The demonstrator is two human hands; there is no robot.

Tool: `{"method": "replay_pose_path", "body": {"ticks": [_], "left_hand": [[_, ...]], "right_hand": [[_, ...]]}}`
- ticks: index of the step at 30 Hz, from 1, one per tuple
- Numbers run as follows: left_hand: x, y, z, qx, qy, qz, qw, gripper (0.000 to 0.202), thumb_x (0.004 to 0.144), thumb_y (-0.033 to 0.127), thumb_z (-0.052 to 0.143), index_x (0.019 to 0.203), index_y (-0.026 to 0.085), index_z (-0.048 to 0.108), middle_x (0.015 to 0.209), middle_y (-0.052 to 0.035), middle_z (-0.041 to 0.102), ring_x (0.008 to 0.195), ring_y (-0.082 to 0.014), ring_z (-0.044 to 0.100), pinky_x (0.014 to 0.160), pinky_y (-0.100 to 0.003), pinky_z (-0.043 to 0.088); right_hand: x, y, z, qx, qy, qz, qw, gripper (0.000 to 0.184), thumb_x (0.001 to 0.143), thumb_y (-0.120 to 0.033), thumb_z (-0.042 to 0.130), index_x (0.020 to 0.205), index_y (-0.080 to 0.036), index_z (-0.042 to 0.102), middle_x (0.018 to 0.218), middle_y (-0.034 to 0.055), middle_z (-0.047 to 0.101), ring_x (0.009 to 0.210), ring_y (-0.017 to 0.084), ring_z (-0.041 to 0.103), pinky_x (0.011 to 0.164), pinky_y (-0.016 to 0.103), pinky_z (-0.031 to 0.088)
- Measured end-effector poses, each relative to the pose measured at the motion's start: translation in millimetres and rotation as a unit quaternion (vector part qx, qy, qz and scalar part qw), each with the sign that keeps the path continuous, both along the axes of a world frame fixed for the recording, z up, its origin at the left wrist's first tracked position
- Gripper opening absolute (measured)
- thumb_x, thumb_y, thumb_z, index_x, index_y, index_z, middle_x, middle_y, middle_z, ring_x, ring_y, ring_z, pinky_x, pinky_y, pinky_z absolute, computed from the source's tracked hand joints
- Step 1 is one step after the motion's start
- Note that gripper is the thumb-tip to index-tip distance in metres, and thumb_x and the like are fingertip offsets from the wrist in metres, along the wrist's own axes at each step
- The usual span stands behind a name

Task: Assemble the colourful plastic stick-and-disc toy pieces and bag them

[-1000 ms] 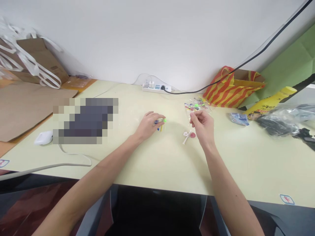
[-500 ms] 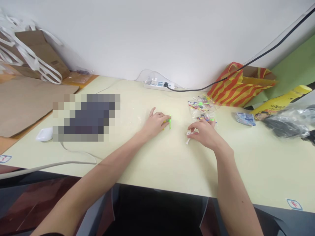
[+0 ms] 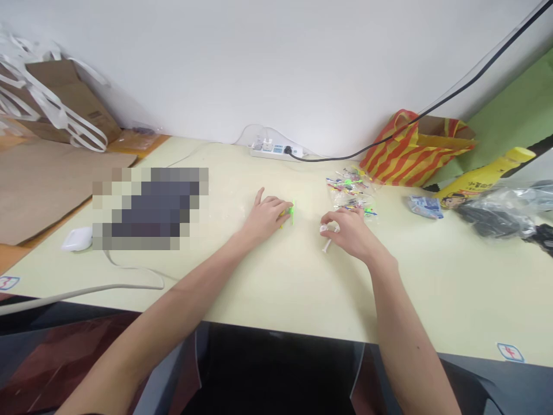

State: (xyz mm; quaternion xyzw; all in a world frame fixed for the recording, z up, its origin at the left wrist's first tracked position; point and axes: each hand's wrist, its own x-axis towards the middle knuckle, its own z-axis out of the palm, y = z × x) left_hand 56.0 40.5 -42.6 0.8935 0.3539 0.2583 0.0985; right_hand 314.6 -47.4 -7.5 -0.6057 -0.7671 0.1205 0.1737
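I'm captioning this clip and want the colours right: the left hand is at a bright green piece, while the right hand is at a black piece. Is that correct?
Not quite: the head view shows the right hand at a white piece, not a black one. The left hand is at a bright green piece, as you say.

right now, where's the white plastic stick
Head view: the white plastic stick is right of centre, at the right hand, in front of clear plastic bags of colourful pieces.
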Motion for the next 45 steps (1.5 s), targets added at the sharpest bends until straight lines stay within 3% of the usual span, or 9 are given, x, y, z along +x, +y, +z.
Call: {"method": "replay_pose_path", "body": {"ticks": [4, 9, 13, 17, 26, 30, 33, 38, 45], "left_hand": [[4, -10, 9.9, 0.017, -0.046, -0.01, 0.999, 0.032, 0.101, 0.031, 0.056, 0.131, 0.025, 0.066, 0.131, -0.0091, 0.07, 0.126, -0.0257, 0.06, 0.129, -0.06, 0.013], [10, -26, 15.3, 0.023, -0.076, -0.11, 0.991, 0.035, 0.101, 0.038, 0.059, 0.135, 0.027, 0.063, 0.124, -0.007, 0.071, 0.119, -0.0212, 0.064, 0.124, -0.05, 0.032], [12, -32, 10.1, 0.047, -0.053, -0.159, 0.985, 0.031, 0.102, 0.034, 0.06, 0.131, 0.028, 0.065, 0.119, -0.0055, 0.072, 0.112, -0.0206, 0.065, 0.118, -0.047, 0.039], [13, -33, 9.2, 0.042, -0.074, -0.146, 0.986, 0.026, 0.102, 0.035, 0.059, 0.124, 0.026, 0.068, 0.107, -0.006, 0.074, 0.104, -0.0213, 0.065, 0.112, -0.046, 0.042], [13, -35, 15.2, 0.022, -0.086, -0.15, 0.985, 0.018, 0.099, 0.036, 0.061, 0.11, 0.024, 0.07, 0.107, -0.0073, 0.075, 0.105, -0.0237, 0.065, 0.099, -0.041, 0.046], [11, -36, 17.0, 0.011, -0.107, -0.152, 0.983, 0.014, 0.1, 0.03, 0.058, 0.107, 0.023, 0.067, 0.106, -0.0067, 0.074, 0.103, -0.022, 0.067, 0.101, -0.04, 0.047], [8, -35, 17.5, -0.007, -0.115, -0.146, 0.983, 0.011, 0.099, 0.027, 0.058, 0.106, 0.022, 0.066, 0.105, -0.0059, 0.074, 0.102, -0.0216, 0.067, 0.104, -0.04, 0.046], [6, -34, 17.4, -0.024, -0.109, -0.126, 0.986, 0.011, 0.096, 0.026, 0.06, 0.104, 0.022, 0.065, 0.104, -0.0058, 0.074, 0.103, -0.0221, 0.067, 0.106, -0.041, 0.046], [5, -34, 17.3, -0.013, -0.107, -0.127, 0.986, 0.017, 0.098, 0.025, 0.058, 0.113, 0.021, 0.064, 0.103, -0.0053, 0.074, 0.1, -0.0205, 0.067, 0.101, -0.038, 0.046]], "right_hand": [[-6, 0, 7.3, 0.034, 0.066, 0.023, 0.997, 0.011, 0.091, -0.025, 0.063, 0.102, -0.023, 0.066, 0.103, 0.0078, 0.074, 0.101, 0.029, 0.066, 0.098, 0.045, 0.038], [-20, -4, 14.0, 0.074, 0.155, 0.049, 0.984, 0.018, 0.093, -0.021, 0.06, 0.109, -0.025, 0.065, 0.11, 0.0091, 0.07, 0.104, 0.029, 0.065, 0.094, 0.043, 0.046], [-27, -7, 14.7, 0.026, 0.271, 0.062, 0.96, 0.026, 0.09, -0.022, 0.065, 0.115, -0.028, 0.062, 0.11, 0.0061, 0.072, 0.102, 0.026, 0.067, 0.093, 0.044, 0.05], [-28, -10, 15.7, -0.05, 0.36, 0.062, 0.93, 0.039, 0.083, -0.023, 0.074, 0.119, -0.03, 0.059, 0.106, 0.0046, 0.074, 0.097, 0.025, 0.069, 0.092, 0.044, 0.052], [-31, -10, 20.5, -0.104, 0.394, 0.06, 0.911, 0.051, 0.077, -0.035, 0.082, 0.121, -0.03, 0.058, 0.098, 0.0038, 0.075, 0.089, 0.025, 0.071, 0.081, 0.04, 0.054], [-17, -6, 22.1, -0.007, 0.326, -0.001, 0.945, 0.019, 0.093, -0.038, 0.063, 0.108, -0.027, 0.066, 0.095, 0.0051, 0.075, 0.084, 0.024, 0.069, 0.079, 0.039, 0.051], [4, -2, 20.1, 0.041, 0.175, -0.058, 0.982, 0.015, 0.092, -0.031, 0.058, 0.087, -0.023, 0.07, 0.08, 0.0057, 0.073, 0.077, 0.024, 0.066, 0.078, 0.04, 0.047], [22, -3, 12.3, -0.027, 0.02, -0.053, 0.998, 0.017, 0.088, -0.035, 0.066, 0.076, -0.025, 0.072, 0.073, 0.0036, 0.074, 0.088, 0.028, 0.065, 0.091, 0.046, 0.037], [16, -9, 11.3, -0.045, -0.036, -0.014, 0.998, 0.01, 0.086, -0.029, 0.068, 0.086, -0.029, 0.078, 0.089, 0.0055, 0.076, 0.111, 0.035, 0.058, 0.093, 0.049, 0.033]]}}
